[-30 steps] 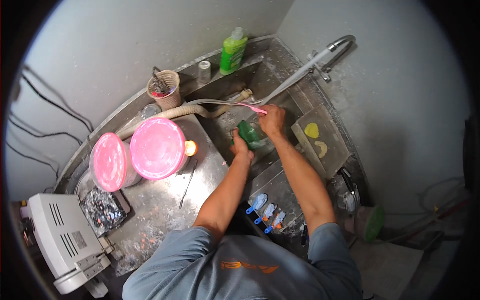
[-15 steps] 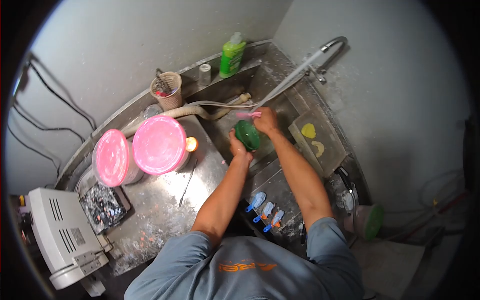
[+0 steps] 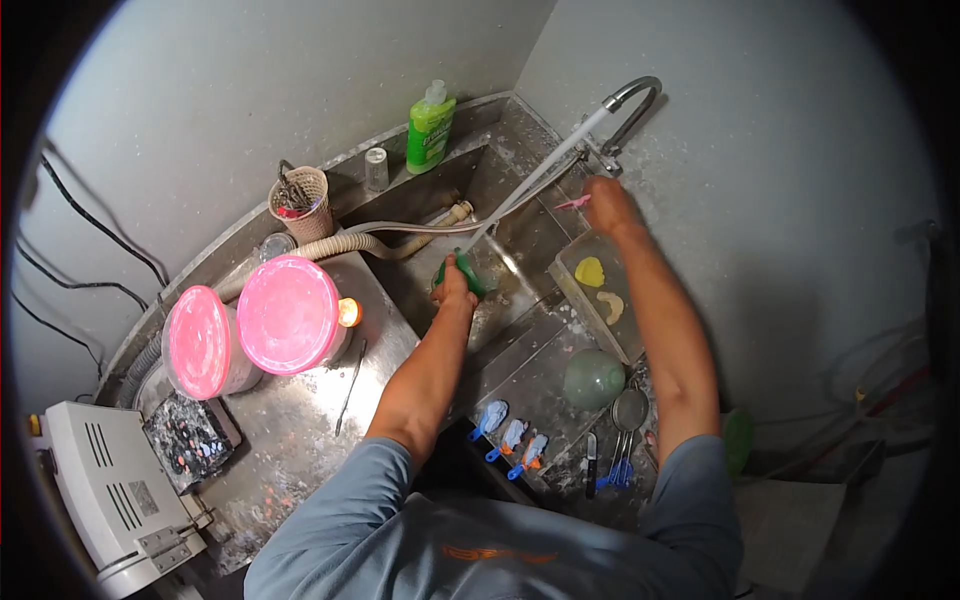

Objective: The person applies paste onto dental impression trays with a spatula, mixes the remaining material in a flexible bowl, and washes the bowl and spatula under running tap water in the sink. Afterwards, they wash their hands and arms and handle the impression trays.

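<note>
My left hand (image 3: 455,285) grips a green bowl (image 3: 440,275) low in the metal sink (image 3: 525,240), partly covering it. A straight white streak (image 3: 545,165), water or a tube, I cannot tell which, runs from the curved faucet (image 3: 645,88) down toward the bowl. My right hand (image 3: 610,208) is closed on a slim pink object (image 3: 573,202) whose kind I cannot make out. That hand is just below the tap base (image 3: 603,160); whether it touches it is hidden. Below it lies a shallow tray (image 3: 628,325) with a yellow piece (image 3: 590,271) and a cream curved piece (image 3: 610,305).
A green soap bottle (image 3: 430,132) and a woven cup of tools (image 3: 302,205) line the back ledge. Two pink-lidded tubs (image 3: 288,314) stand left. Nearer me are a translucent green bowl (image 3: 594,378), a knife (image 3: 591,465) and blue-handled trays (image 3: 513,435) bearing pale material.
My right hand moved from beside the bowl up and right toward the tap, carrying the pink object. My left hand and the green bowl shifted slightly left in the view, which has also shifted.
</note>
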### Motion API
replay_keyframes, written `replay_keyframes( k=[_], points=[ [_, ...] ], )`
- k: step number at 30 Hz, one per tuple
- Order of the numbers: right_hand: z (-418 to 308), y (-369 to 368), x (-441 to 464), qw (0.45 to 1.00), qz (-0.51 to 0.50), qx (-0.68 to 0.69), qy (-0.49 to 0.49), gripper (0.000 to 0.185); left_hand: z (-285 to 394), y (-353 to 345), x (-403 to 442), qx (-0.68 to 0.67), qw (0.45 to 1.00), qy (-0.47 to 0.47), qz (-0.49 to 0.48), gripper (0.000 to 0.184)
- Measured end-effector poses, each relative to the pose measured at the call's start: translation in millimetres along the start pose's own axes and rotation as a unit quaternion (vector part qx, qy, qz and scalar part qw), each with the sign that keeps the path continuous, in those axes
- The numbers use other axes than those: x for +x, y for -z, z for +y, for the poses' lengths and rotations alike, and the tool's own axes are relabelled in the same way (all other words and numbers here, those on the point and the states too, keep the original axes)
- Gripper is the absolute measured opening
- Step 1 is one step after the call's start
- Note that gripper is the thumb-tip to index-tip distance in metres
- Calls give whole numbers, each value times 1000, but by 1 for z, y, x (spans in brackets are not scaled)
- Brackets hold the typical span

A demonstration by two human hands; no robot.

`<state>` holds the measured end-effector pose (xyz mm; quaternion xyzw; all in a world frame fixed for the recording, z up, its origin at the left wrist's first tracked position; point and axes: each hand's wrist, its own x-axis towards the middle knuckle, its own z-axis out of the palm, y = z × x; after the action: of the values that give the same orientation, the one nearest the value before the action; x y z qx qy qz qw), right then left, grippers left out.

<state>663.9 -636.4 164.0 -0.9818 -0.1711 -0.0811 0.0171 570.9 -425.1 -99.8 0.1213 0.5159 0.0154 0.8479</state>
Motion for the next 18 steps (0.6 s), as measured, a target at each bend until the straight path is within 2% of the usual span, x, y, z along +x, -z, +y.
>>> replay_keyframes(
  k=[2, 4, 6, 8, 11, 14, 15, 18],
  points=[
    [15, 10, 11, 1000, -13, -2, -12, 14, 0, 4, -15, 115, 988, -95, 49, 99],
    [28, 13, 22, 1000, -10, 9, 14, 13, 6, 6, -37, 277, 930, -218, 100, 98],
    [37, 16, 32, 999, -9, 35, 35, 13, 11, 14, -35, 327, 888, -311, 86, 89],
    [39, 24, 35, 999, -10, 47, 17, 17, 28, 16, -62, 389, 844, -363, 74, 90],
    [48, 32, 38, 996, 62, 63, -33, 24, 46, 25, -95, 430, 829, -357, 24, 86],
    [59, 43, 46, 990, 78, 107, -41, 24, 52, 41, -97, 441, 788, -427, -39, 85],
    [65, 42, 50, 989, 74, 119, -40, 24, 55, 44, -106, 423, 796, -428, -64, 84],
    [60, 37, 55, 988, 56, 138, -44, 23, 68, 49, -138, 475, 709, -510, -114, 84]
  ],
)
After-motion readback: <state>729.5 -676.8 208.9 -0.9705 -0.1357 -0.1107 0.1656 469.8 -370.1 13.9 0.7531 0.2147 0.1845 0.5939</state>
